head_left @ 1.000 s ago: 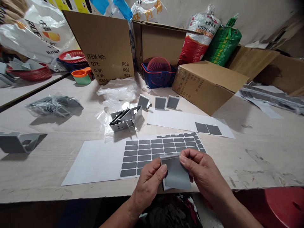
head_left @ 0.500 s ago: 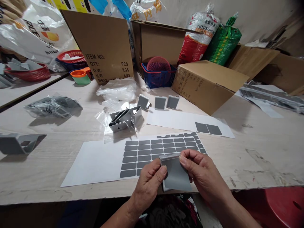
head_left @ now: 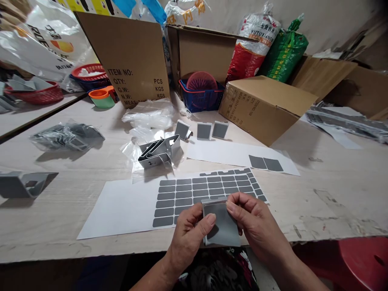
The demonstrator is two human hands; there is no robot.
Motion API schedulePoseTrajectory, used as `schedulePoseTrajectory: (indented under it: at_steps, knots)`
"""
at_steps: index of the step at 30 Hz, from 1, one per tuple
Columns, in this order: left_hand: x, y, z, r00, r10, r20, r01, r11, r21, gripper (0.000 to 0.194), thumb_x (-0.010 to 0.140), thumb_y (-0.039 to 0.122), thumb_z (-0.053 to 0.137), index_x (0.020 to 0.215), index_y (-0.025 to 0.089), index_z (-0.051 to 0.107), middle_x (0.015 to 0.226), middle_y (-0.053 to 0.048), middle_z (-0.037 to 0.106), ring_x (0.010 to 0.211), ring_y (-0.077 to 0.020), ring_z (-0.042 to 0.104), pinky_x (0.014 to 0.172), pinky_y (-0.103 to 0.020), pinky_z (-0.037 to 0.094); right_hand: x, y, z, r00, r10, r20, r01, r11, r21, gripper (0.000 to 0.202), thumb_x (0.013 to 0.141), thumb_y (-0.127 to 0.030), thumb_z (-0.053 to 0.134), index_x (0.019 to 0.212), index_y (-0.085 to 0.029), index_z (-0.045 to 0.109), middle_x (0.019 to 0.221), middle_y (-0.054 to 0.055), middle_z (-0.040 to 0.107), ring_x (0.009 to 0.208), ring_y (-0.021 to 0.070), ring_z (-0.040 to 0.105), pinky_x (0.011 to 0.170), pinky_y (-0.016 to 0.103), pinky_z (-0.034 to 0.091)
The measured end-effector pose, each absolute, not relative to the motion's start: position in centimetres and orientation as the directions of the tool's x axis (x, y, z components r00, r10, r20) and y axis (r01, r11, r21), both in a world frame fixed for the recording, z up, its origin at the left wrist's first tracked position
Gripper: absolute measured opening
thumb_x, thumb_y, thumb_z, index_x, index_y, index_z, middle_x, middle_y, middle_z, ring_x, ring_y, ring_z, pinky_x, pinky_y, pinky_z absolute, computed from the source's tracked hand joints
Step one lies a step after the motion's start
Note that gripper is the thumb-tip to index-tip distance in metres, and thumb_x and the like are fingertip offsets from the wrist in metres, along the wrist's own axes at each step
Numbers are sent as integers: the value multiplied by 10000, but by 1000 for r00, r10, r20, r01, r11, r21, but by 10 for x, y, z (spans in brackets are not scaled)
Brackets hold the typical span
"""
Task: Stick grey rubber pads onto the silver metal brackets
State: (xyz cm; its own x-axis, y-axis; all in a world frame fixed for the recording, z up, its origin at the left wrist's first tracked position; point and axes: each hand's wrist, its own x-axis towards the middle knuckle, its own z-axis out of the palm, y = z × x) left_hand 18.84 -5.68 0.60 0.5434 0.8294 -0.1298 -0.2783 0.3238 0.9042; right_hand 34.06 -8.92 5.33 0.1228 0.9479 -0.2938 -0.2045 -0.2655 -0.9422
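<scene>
Between my hands, near the table's front edge, is a grey metal piece (head_left: 224,228) with a grey sheet on its face. My left hand (head_left: 192,228) grips its left side, the thumb lying on the face. At the upper right corner, the thumb and fingers of my right hand (head_left: 253,216) pinch the piece. Under and behind it lies a white sheet with rows of grey stickers (head_left: 184,194). Another white sheet (head_left: 218,151) farther back bears two larger grey stickers (head_left: 265,163). Three grey pieces (head_left: 204,131) stand behind that sheet.
Bent metal brackets (head_left: 154,155) rest on clear plastic left of centre. Another bracket (head_left: 26,184) stands at the far left, with a bagged bundle (head_left: 68,135) behind it. Cardboard boxes (head_left: 263,105), a blue basket (head_left: 201,97) and a green cup (head_left: 103,101) stand at the back.
My left thumb has moved slightly up and right over the face of the grey piece. The piece and my right hand have shifted slightly left.
</scene>
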Motion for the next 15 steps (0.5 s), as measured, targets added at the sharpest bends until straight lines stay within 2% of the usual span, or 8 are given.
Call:
schedulePoseTrajectory:
  at_steps: [7, 13, 15]
  knots:
    - [188, -56, 6, 506, 853, -131, -249, 290, 924, 201, 780, 331, 578, 806, 135, 615, 644, -21, 544, 592, -123, 477, 538, -234, 372, 340, -90, 53, 118, 954, -276, -210, -248, -946, 191, 800, -335, 588, 723, -175, 519, 587, -49, 378, 488, 67, 305, 442, 192, 280]
    - [186, -54, 7, 469, 875, -117, -164, 217, 962, 223, 781, 343, 569, 702, 138, 603, 609, -11, 523, 559, -110, 448, 507, -226, 337, 338, -92, 57, 182, 959, -218, 0, -222, -975, 164, 790, -321, 575, 754, -180, 500, 645, -36, 411, 540, 81, 355, 471, 203, 314]
    - [186, -53, 10, 470, 877, -99, -138, 184, 973, 208, 779, 331, 572, 712, 137, 607, 614, -9, 529, 547, -104, 440, 500, -225, 330, 337, -93, 58, 207, 964, -165, 72, -183, -980, 145, 791, -302, 561, 882, -204, 505, 657, -39, 424, 537, 88, 367, 469, 213, 318]
